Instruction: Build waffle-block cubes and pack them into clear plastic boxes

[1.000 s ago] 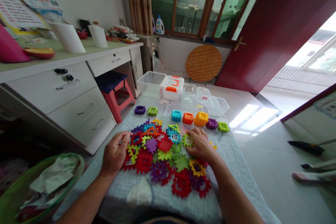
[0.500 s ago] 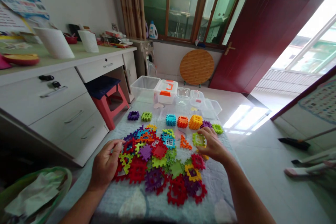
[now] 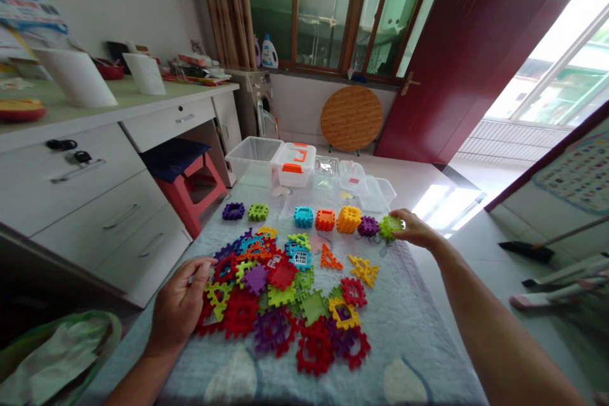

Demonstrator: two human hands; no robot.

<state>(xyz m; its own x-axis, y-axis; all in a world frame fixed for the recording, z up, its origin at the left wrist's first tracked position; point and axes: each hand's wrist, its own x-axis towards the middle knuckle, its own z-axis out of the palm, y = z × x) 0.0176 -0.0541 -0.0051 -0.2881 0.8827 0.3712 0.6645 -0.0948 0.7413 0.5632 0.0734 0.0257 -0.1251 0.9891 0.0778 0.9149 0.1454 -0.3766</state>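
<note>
A heap of flat, toothed plastic puzzle tiles (image 3: 285,292) in red, purple, green, yellow and blue lies on a pale blue quilted cloth (image 3: 409,330). Behind it stands a row of assembled cubes: purple (image 3: 233,210), green (image 3: 257,211), blue (image 3: 303,216), orange (image 3: 325,219), yellow (image 3: 349,219) and purple (image 3: 368,226). My right hand (image 3: 416,228) is stretched to the row's right end, its fingers pinched on a green tile (image 3: 391,226). My left hand (image 3: 178,304) rests curled at the heap's left edge, touching a yellow-green tile (image 3: 216,295).
Clear plastic boxes (image 3: 254,155) and a white box with orange latches (image 3: 294,165) stand behind the cubes. A white desk with drawers (image 3: 95,184) and a red stool (image 3: 190,184) are to the left. A green basket (image 3: 52,355) sits at lower left; a broom (image 3: 533,247) lies right.
My right hand lifted a green tile from the heap and carried it right and away to the end of the cube row. The left hand stayed at the heap's left edge.
</note>
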